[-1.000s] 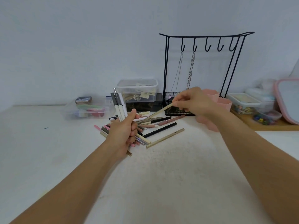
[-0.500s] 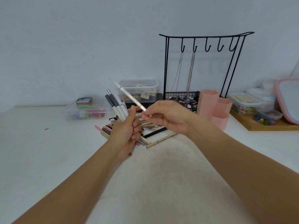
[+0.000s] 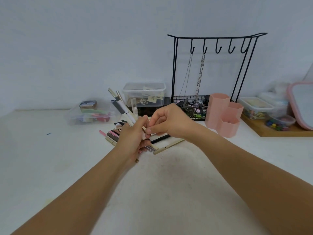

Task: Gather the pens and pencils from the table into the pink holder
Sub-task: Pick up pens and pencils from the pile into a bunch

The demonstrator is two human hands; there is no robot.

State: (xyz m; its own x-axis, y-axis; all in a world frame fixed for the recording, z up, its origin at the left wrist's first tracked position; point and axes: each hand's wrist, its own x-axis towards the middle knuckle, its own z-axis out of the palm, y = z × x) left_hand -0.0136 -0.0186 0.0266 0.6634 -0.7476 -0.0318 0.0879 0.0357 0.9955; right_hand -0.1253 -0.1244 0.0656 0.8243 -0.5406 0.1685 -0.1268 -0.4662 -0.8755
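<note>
left hand (image 3: 131, 141) grips slim pens (image 3: 121, 106); right hand (image 3: 171, 122) pinches one | hexagonal pink holder (image 3: 223, 116)

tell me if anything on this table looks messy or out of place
Yes. A loose pile of pens and pencils lies crisscrossed on the table beside the pink holder, whose visible front compartment looks empty. The left hand grips a bunch of pens; the right hand pinches at it. Nothing looks spilled or broken.

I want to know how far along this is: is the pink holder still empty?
Seemingly empty: nothing sticks up above the rims of the pink holder, though its depths are hidden. The left hand grips the gathered pens.
</note>
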